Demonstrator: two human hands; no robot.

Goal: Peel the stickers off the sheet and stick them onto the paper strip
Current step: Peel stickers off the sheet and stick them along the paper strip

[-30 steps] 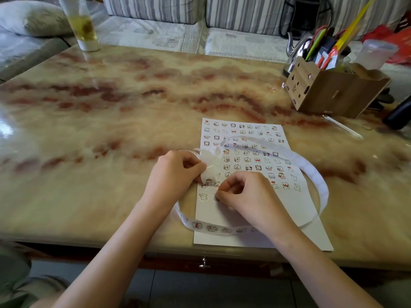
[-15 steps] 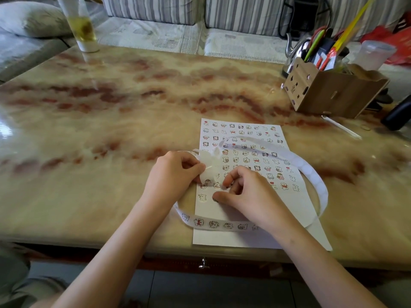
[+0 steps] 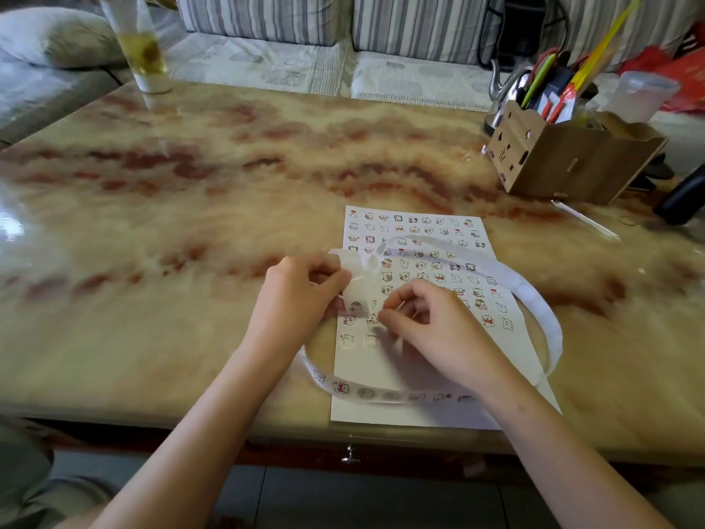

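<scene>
A white sticker sheet (image 3: pixel 427 238) with rows of small cartoon stickers lies on the marble table near its front edge. A long white paper strip (image 3: pixel 534 299) loops over the sheet; its near stretch (image 3: pixel 381 393) carries several stickers. My left hand (image 3: pixel 293 303) pinches the strip's end at the sheet's left edge. My right hand (image 3: pixel 431 326) rests on the sheet with curled fingers, thumb and forefinger pinched together at a sticker; the sticker itself is too small to make out.
A wooden desk organiser (image 3: pixel 564 162) full of pens and scissors stands at the back right, a clear plastic cup (image 3: pixel 641 95) behind it. A glass with yellow drink (image 3: pixel 143 51) stands at the back left. A thin stick (image 3: pixel 583 219) lies right of the sheet.
My right hand has shifted slightly right and lifted its fingers at the sheet. The left hand stays holding the strip end.
</scene>
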